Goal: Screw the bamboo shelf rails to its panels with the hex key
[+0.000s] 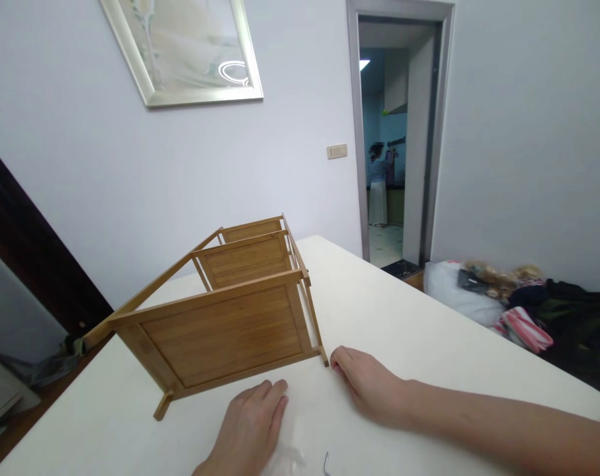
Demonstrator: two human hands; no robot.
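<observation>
A bamboo rack [225, 311] with three panels lies on its side on the white table [403, 324], its legs pointing toward me. My left hand [250, 426] rests flat on the table just in front of the rack's near panel, fingers stretched out and together, apparently on a thin clear plastic bag [284, 456]. My right hand [366, 383] lies palm down to the right, fingertips almost touching the rack's lower right leg end. Neither hand holds anything. A small metal hex key [326, 464] lies at the bottom edge between my arms.
A pile of clothes and bags [508, 297] sits beyond the table's right edge. An open doorway [396, 145] behind shows a person standing far off in another room. A framed picture [190, 53] hangs on the wall. Dark furniture [26, 264] stands at left.
</observation>
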